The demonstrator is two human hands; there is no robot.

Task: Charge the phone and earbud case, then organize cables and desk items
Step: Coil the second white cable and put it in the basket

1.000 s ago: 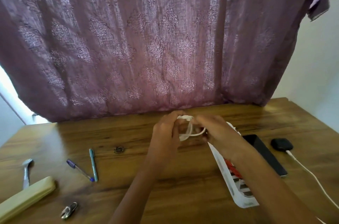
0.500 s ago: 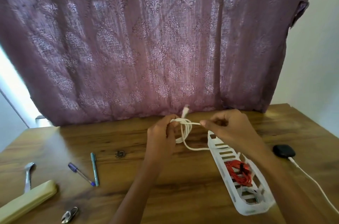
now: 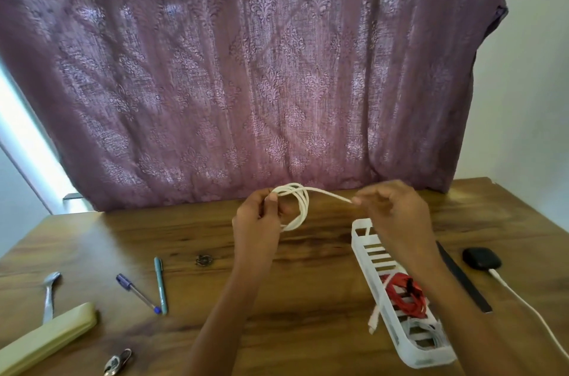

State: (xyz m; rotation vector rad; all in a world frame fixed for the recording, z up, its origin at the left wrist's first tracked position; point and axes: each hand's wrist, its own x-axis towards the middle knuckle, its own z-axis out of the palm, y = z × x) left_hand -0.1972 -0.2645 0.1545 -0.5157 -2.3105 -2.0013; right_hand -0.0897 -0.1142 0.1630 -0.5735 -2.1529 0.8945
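Cable (image 3: 305,206), white, in several loose loops.

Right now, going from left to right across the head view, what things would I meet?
Spoon, teal pen, left hand, white cable, right hand, earbud case.

curtain (image 3: 277,83): mauve, damask-ish pattern, light glowing through, hangs down to the bench's far edge | bench (image 3: 308,271): brown wood, pretty grainy | wall (image 3: 529,98): plain white, right side | window (image 3: 15,120): bright strip left of curtain
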